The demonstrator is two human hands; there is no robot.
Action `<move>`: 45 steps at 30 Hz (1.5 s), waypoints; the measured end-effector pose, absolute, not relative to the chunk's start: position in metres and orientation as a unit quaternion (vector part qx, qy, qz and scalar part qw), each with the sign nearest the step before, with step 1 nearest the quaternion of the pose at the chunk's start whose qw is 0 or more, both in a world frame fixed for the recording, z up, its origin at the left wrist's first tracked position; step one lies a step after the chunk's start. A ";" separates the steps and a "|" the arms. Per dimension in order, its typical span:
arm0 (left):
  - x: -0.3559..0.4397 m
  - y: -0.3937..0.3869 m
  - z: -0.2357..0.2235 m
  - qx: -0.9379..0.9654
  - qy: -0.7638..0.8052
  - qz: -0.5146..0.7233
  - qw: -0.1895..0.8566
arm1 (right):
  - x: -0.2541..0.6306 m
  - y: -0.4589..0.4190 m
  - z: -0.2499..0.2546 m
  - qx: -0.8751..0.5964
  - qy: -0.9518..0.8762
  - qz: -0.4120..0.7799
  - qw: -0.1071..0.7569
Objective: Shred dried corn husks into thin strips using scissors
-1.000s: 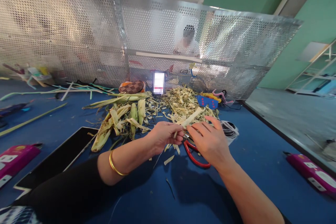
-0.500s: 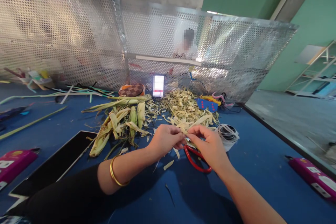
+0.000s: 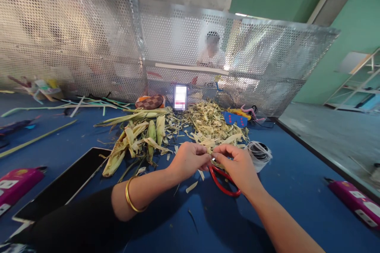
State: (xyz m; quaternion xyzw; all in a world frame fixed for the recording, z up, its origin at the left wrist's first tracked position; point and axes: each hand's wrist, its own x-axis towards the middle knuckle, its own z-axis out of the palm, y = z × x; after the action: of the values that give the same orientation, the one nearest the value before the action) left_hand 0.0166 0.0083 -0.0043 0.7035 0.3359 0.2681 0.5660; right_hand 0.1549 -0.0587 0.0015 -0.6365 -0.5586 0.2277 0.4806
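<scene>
My left hand [image 3: 190, 160] and my right hand [image 3: 236, 162] meet over the blue table, fingertips nearly touching. Both are closed in a pinch on a small pale piece of corn husk [image 3: 209, 151], mostly covered by the fingers. Right below them lie red-handled scissors [image 3: 221, 187], partly hidden by my right hand. Behind my hands spreads a heap of shredded corn husk [image 3: 208, 120]. Whole green and yellowish corn husks [image 3: 151, 138] are piled to the left of it. A loose scrap of husk [image 3: 191, 187] rests on the table under my left hand.
A roll of clear strapping [image 3: 259, 152] stands right of my right hand. Blue paper glasses [image 3: 235, 119] lie by the heap. A black tray-like panel [image 3: 65, 182] and magenta power strips [image 3: 20, 184] [image 3: 356, 201] flank me. Behind a perforated metal screen [image 3: 184, 43] sits a person.
The fingers of my left hand have curled in closer around the husk piece. The view has shifted very slightly; everything on the table stays in place.
</scene>
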 end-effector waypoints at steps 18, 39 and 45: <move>0.013 0.007 -0.006 0.814 0.330 0.208 0.431 | 0.159 -0.059 -0.004 -0.610 -0.680 0.117 0.390; 0.011 0.020 0.019 0.496 0.377 0.318 0.714 | 0.198 -0.051 0.003 -0.632 -0.519 0.182 0.545; 0.009 0.021 0.024 0.483 0.390 0.341 0.706 | 0.183 -0.057 0.006 -0.609 -0.653 0.200 0.403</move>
State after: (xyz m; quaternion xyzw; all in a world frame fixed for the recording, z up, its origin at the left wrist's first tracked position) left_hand 0.0090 0.0210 0.0242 0.4827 0.3898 0.3411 0.7062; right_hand 0.1835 -0.0568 0.0064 -0.6094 -0.6526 0.1999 0.4035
